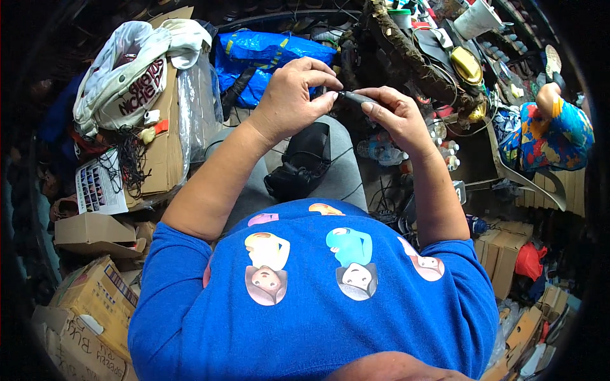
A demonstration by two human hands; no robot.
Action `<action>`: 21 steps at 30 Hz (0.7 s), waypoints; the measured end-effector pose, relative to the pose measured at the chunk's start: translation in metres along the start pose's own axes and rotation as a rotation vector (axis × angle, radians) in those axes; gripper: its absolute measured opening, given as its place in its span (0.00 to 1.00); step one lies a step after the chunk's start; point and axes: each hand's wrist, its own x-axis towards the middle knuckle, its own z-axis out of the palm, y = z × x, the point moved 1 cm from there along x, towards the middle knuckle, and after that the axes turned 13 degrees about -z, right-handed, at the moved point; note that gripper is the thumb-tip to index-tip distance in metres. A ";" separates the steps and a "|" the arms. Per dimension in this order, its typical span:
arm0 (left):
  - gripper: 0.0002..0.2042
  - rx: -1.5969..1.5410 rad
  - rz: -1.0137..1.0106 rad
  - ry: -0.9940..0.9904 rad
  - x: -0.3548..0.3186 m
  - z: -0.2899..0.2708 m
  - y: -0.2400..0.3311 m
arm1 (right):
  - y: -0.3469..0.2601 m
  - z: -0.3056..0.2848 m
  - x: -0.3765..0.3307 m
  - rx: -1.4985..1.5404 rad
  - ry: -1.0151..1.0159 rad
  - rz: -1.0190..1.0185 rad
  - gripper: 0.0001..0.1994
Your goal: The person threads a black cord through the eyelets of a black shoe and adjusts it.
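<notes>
A black shoe [302, 165] is laid on the lap, just below both hands. The left hand [292, 95] is pinched on a thin black thread [327, 162]. The right hand [394, 114] is closed around a small dark tool [357, 98].

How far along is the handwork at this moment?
Nothing looks finished yet. In hand: the left hand and right hand pinch a small dark strap-like piece between them above the lap. Left: the black item on the lap lies untouched, thin cords trailing from it.
</notes>
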 end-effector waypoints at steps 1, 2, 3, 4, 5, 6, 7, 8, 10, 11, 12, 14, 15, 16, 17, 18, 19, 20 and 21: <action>0.08 0.046 0.037 0.003 0.000 0.000 0.001 | -0.002 0.001 0.000 -0.077 -0.003 -0.030 0.14; 0.07 0.092 0.074 0.006 0.001 0.001 0.001 | -0.003 0.001 0.001 -0.155 -0.005 -0.061 0.14; 0.07 0.093 0.074 0.005 0.002 0.001 0.001 | -0.004 0.002 0.001 -0.154 -0.005 -0.061 0.14; 0.06 0.172 0.133 0.024 0.003 0.002 0.001 | -0.005 0.003 0.001 -0.242 0.000 -0.117 0.13; 0.06 0.251 0.192 0.043 0.003 0.003 0.001 | -0.007 0.004 0.001 -0.331 0.005 -0.174 0.13; 0.06 0.251 0.193 0.042 0.003 0.003 0.002 | -0.010 0.005 0.001 -0.331 0.007 -0.173 0.13; 0.04 0.313 0.220 0.058 0.002 0.004 0.003 | -0.013 0.006 0.000 -0.368 0.005 -0.160 0.13; 0.03 0.375 0.247 0.074 0.002 0.004 0.005 | -0.014 0.006 0.000 -0.404 0.002 -0.146 0.13; 0.03 0.423 0.261 0.061 0.001 0.004 0.008 | -0.014 0.007 -0.001 -0.417 0.005 -0.154 0.13; 0.03 0.472 0.276 0.049 0.001 0.004 0.009 | -0.013 0.008 -0.001 -0.430 0.008 -0.163 0.13; 0.03 0.473 0.276 0.048 0.001 0.005 0.010 | -0.012 0.008 -0.001 -0.430 0.009 -0.163 0.13; 0.04 0.511 0.315 0.072 0.002 0.006 0.012 | -0.009 0.007 -0.002 -0.345 0.033 -0.126 0.13; 0.04 0.511 0.316 0.072 0.002 0.005 0.011 | -0.006 0.006 -0.002 -0.345 0.034 -0.127 0.13; 0.04 0.492 0.298 0.091 0.002 0.004 0.007 | -0.002 0.006 -0.004 -0.236 0.054 -0.065 0.14; 0.05 0.473 0.280 0.111 0.003 0.003 0.005 | 0.000 0.006 -0.005 -0.126 0.073 -0.002 0.14; 0.05 0.472 0.281 0.110 0.003 0.001 0.004 | -0.001 0.005 -0.005 -0.127 0.074 -0.002 0.14; 0.05 0.451 0.252 0.109 0.003 -0.002 0.003 | -0.002 0.005 -0.005 -0.031 0.076 0.048 0.14; 0.04 0.430 0.223 0.108 0.003 -0.004 0.003 | -0.003 0.005 -0.006 0.065 0.077 0.098 0.15; 0.04 0.431 0.221 0.109 0.002 -0.005 0.003 | 0.000 0.005 -0.006 0.066 0.075 0.098 0.15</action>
